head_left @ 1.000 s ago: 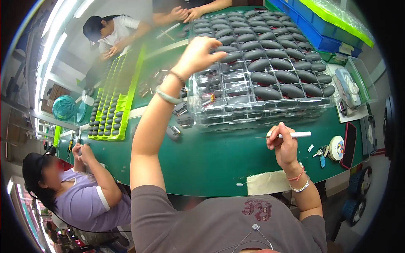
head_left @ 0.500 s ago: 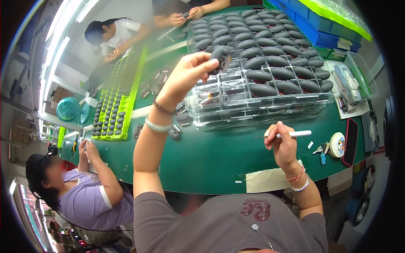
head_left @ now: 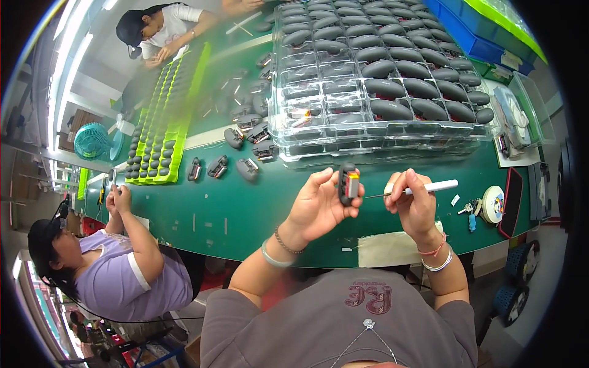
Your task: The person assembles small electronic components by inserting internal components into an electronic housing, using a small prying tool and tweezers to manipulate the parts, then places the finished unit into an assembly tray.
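My left hand (head_left: 319,205) is closed on a dark grey oval device housing (head_left: 348,186), held upright over the green table (head_left: 270,227). Its opened side faces right, showing a silver and orange part inside. In my right hand (head_left: 414,205) is a white-handled tool (head_left: 435,186) with a thin metal shaft. The shaft points left at the housing; whether the tip touches it I cannot tell. Beyond my hands stands a stack of clear plastic trays (head_left: 343,132), mostly filled with grey oval housings (head_left: 392,110); several near-left compartments hold none.
Loose opened housings (head_left: 248,168) lie left of the trays. A lime-green tray (head_left: 178,161) runs along the far left. Keys (head_left: 471,208), a round tin (head_left: 492,204) and a red-edged dark phone-like slab (head_left: 511,202) lie at right. Co-workers sit left and far; blue bins (head_left: 478,37) stand back right.
My left hand has come back from over the trays, bringing the housing down in front of me beside the tool. My right hand has barely moved. The view has shifted slightly.
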`<move>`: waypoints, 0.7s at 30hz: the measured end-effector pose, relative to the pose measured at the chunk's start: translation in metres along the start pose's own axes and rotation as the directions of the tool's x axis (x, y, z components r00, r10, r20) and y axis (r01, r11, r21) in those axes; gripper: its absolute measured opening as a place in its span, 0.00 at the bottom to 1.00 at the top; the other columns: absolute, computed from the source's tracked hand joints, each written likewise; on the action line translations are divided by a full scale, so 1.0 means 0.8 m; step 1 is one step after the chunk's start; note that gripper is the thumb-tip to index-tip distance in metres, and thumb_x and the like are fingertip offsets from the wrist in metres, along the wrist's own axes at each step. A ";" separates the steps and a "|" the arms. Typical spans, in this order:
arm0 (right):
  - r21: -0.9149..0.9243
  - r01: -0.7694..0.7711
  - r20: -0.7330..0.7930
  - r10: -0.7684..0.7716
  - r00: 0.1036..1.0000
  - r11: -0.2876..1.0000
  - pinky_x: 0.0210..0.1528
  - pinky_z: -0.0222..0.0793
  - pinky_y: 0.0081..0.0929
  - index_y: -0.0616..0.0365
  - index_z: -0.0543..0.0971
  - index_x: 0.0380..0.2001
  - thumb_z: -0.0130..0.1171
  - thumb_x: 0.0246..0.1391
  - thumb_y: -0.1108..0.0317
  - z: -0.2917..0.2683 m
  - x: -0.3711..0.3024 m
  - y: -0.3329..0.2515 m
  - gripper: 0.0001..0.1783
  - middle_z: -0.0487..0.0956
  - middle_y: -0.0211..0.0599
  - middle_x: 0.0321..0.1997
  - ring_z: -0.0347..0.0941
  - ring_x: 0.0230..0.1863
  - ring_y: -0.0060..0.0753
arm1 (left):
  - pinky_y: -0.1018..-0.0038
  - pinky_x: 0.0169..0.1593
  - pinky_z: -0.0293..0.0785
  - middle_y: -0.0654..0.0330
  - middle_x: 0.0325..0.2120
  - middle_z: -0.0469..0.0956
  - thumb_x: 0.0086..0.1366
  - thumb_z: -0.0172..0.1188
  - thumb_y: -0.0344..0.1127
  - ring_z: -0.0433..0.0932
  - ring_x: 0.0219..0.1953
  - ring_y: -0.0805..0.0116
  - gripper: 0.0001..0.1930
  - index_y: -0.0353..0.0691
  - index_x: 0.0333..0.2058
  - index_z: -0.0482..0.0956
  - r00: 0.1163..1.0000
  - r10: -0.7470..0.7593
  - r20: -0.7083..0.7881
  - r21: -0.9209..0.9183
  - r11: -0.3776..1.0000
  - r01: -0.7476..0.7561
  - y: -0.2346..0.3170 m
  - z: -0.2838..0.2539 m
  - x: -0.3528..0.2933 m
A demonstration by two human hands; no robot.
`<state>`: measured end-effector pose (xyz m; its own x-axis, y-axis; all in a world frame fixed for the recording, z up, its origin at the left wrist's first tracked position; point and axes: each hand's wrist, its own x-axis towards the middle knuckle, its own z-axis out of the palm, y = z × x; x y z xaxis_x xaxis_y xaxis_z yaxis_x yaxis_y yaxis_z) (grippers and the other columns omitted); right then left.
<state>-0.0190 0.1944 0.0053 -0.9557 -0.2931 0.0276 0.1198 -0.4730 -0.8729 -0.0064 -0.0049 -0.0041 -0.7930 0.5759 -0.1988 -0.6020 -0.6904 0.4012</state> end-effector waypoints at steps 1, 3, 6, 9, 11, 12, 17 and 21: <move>0.005 0.008 -0.017 -0.008 1.000 1.000 0.17 0.59 0.18 0.65 0.70 0.12 0.37 0.59 0.59 -0.001 0.001 0.000 0.27 0.69 0.40 0.18 0.64 0.17 0.26 | 0.73 0.37 0.67 0.56 0.36 0.68 0.59 0.49 0.43 0.68 0.33 0.68 0.21 0.39 0.48 0.62 1.000 0.011 -0.009 -0.004 1.000 -0.011 0.001 -0.003 0.001; 0.010 0.022 -0.026 -0.022 0.999 1.000 0.17 0.58 0.18 0.65 0.70 0.12 0.37 0.59 0.59 -0.006 0.002 -0.001 0.27 0.69 0.41 0.17 0.64 0.17 0.26 | 0.76 0.32 0.65 0.60 0.31 0.67 0.58 0.52 0.40 0.65 0.29 0.72 0.17 0.42 0.45 0.63 0.995 0.061 -0.078 0.224 0.974 -0.042 0.009 0.006 -0.005; 0.017 0.037 -0.036 -0.036 0.999 0.999 0.16 0.58 0.18 0.65 0.70 0.12 0.36 0.59 0.58 -0.006 0.004 -0.002 0.27 0.69 0.41 0.16 0.64 0.17 0.26 | 0.77 0.28 0.64 0.63 0.28 0.67 0.58 0.53 0.38 0.64 0.27 0.75 0.16 0.43 0.44 0.63 0.973 0.164 -0.165 0.450 0.890 -0.073 0.013 0.009 -0.005; 0.012 0.037 -0.046 -0.036 0.998 0.999 0.16 0.58 0.18 0.64 0.69 0.12 0.36 0.59 0.58 -0.004 0.005 -0.003 0.27 0.68 0.41 0.16 0.64 0.17 0.26 | 0.79 0.27 0.63 0.64 0.28 0.66 0.59 0.53 0.39 0.63 0.26 0.77 0.16 0.43 0.43 0.63 0.941 0.314 -0.126 0.711 0.690 -0.135 0.013 -0.007 0.005; 0.006 0.034 -0.053 -0.033 0.998 0.999 0.16 0.58 0.18 0.64 0.69 0.11 0.36 0.59 0.58 -0.004 0.005 -0.003 0.28 0.68 0.41 0.16 0.63 0.17 0.26 | 0.81 0.26 0.62 0.65 0.28 0.65 0.59 0.53 0.39 0.62 0.24 0.79 0.17 0.42 0.44 0.62 0.936 0.320 -0.144 0.750 0.653 -0.108 0.008 -0.005 0.002; 0.015 0.031 -0.052 -0.030 0.998 0.999 0.16 0.58 0.18 0.64 0.69 0.11 0.36 0.59 0.58 -0.004 0.005 -0.002 0.27 0.68 0.41 0.16 0.63 0.17 0.26 | 0.81 0.26 0.62 0.64 0.28 0.65 0.60 0.51 0.40 0.62 0.24 0.79 0.17 0.41 0.44 0.62 0.943 0.304 -0.134 0.696 0.707 -0.129 0.005 -0.002 0.000; 0.010 0.011 -0.049 -0.011 0.999 1.000 0.16 0.58 0.18 0.64 0.69 0.12 0.36 0.59 0.58 -0.002 0.003 0.000 0.27 0.68 0.41 0.16 0.63 0.16 0.26 | 0.81 0.27 0.62 0.64 0.28 0.64 0.60 0.49 0.43 0.62 0.24 0.78 0.20 0.39 0.46 0.60 0.966 0.191 -0.175 0.507 0.859 -0.078 0.004 -0.008 0.000; 0.029 -0.005 -0.053 0.006 0.999 1.000 0.17 0.58 0.18 0.64 0.69 0.12 0.36 0.59 0.58 -0.004 0.004 0.001 0.27 0.68 0.41 0.16 0.63 0.16 0.26 | 0.79 0.32 0.64 0.64 0.30 0.65 0.54 0.54 0.40 0.64 0.30 0.77 0.23 0.37 0.47 0.62 0.985 0.104 -0.138 0.388 0.921 -0.043 0.001 -0.014 0.001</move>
<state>-0.0228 0.1952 0.0031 -0.9678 -0.2518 -0.0034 0.1319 -0.4953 -0.8587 -0.0084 -0.0098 -0.0142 -0.8564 0.4354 -0.2774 -0.4840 -0.4903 0.7248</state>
